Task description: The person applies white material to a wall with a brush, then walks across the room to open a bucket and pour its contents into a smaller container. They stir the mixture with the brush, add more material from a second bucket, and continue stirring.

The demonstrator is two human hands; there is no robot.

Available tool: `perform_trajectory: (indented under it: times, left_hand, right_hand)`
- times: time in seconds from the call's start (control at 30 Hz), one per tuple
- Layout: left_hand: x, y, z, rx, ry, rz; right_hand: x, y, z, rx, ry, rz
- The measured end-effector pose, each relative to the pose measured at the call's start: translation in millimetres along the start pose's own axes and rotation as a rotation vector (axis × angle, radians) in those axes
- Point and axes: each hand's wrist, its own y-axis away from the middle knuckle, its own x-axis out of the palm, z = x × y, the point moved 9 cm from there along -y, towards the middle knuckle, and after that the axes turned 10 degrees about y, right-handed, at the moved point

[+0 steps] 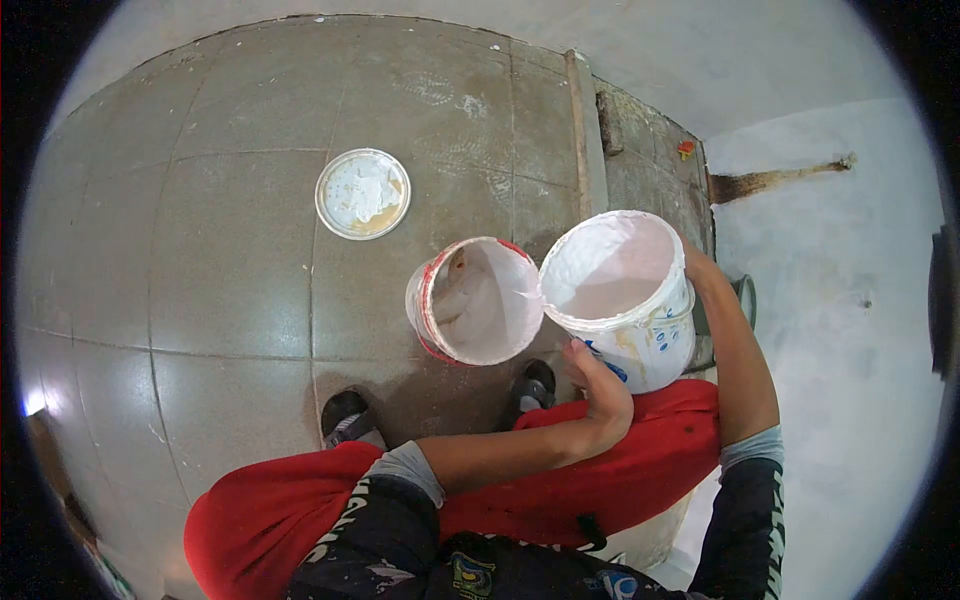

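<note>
I hold a white plastic bucket [625,300] with blue print, tilted so its rim touches the rim of a red-banded bucket [475,300] on the floor. White paint coats the inside of both. My left hand [600,395] grips the white bucket's lower side near its base. My right hand [695,262] reaches behind the white bucket's far side, and its fingers are mostly hidden. My red shorts and both feet show below the buckets.
A round lid [363,193] smeared with white and yellowish paint lies on the grey tiled floor [220,260] to the left. A raised ledge [588,130] runs at the back, with a pale wall [840,300] on the right.
</note>
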Motion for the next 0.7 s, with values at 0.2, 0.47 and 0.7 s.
perform_trajectory:
  times: [0.2,0.47,0.7]
  left_hand:
    - [13.4,33.0,-33.6,0.133,0.043,-0.107]
    - [10.5,50.6,-41.3,0.106,-0.010,-0.179]
    - [5.0,44.2,-34.3,0.012,-0.059,-0.261]
  right_hand:
    - [-0.3,-0.6,4.2,0.018,0.015,0.006]
    - [-3.6,4.6,-4.5,0.021,0.017,-0.003]
    - [6.6,-9.0,-4.7,-0.010,0.046,0.012]
